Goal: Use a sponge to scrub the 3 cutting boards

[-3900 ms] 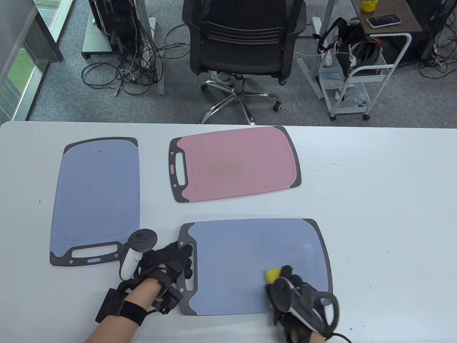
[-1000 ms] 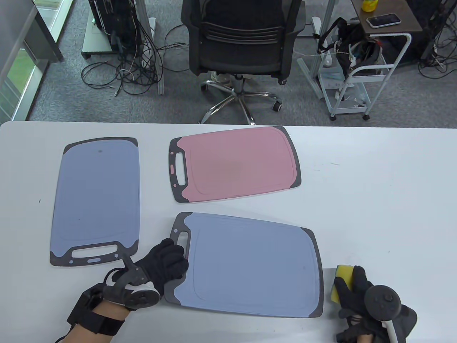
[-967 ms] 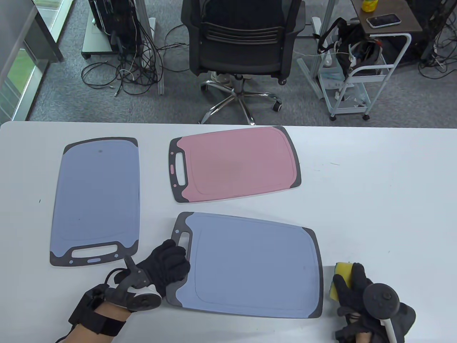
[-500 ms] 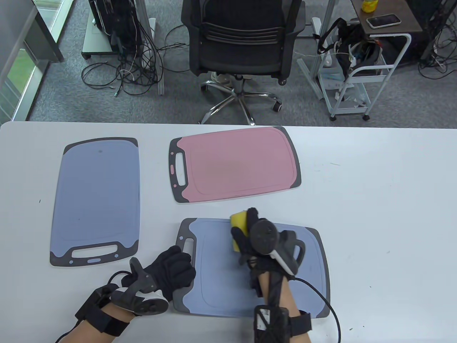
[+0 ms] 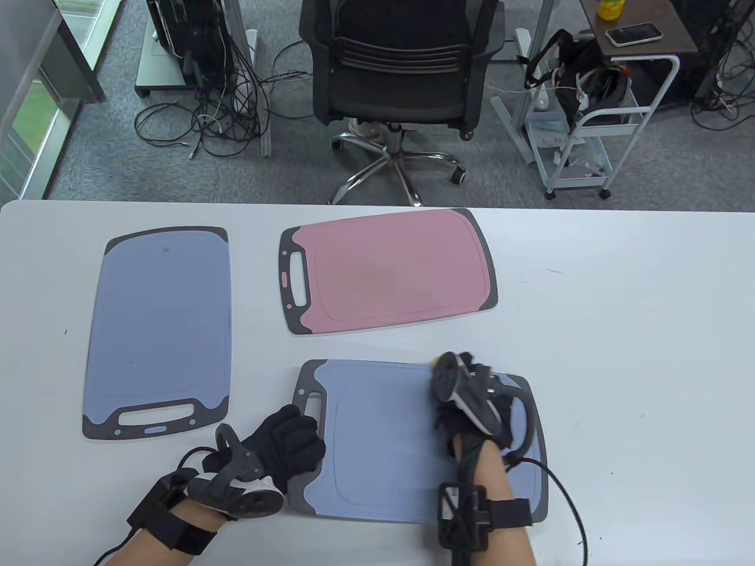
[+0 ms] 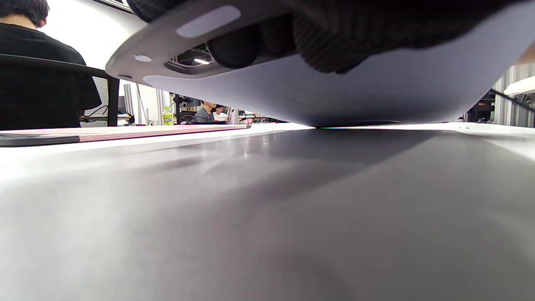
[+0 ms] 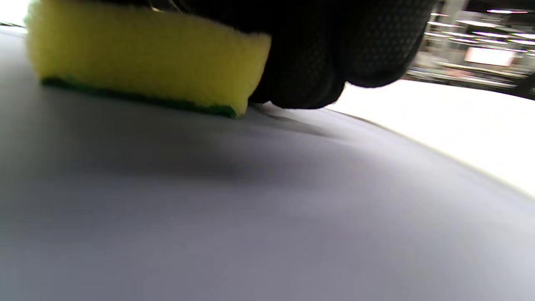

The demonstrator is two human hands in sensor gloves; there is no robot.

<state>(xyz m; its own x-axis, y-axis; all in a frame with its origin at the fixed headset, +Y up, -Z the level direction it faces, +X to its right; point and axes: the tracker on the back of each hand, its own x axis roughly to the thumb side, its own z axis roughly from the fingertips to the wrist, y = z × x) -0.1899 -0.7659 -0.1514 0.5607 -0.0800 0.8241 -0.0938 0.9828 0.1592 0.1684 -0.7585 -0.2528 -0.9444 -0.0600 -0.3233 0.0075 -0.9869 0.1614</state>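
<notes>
Three cutting boards lie on the white table: a blue board (image 5: pixel 159 330) at the left, a pink board (image 5: pixel 389 271) at the back, and a near blue board (image 5: pixel 377 442) in front. My left hand (image 5: pixel 292 439) holds the near board's grey handle end (image 6: pixel 167 46), fingers (image 6: pixel 317 46) curled under it, and that end sits slightly raised. My right hand (image 5: pixel 457 368) grips the yellow sponge (image 7: pixel 142 62), green side down, on the near board's (image 7: pixel 250 209) far right part. From above, only a sliver of the sponge (image 5: pixel 435 362) shows.
Beyond the table's far edge stand an office chair (image 5: pixel 401 65) and a white cart (image 5: pixel 596 135). The pink board's edge (image 6: pixel 125 133) shows low in the left wrist view. Bare white tabletop (image 5: pixel 637 330) stretches to the right of the boards.
A second ago the right hand held the sponge on the table, right of the skewed near board. The board now lies straight; the sponge came onto its far edge and slid right.
</notes>
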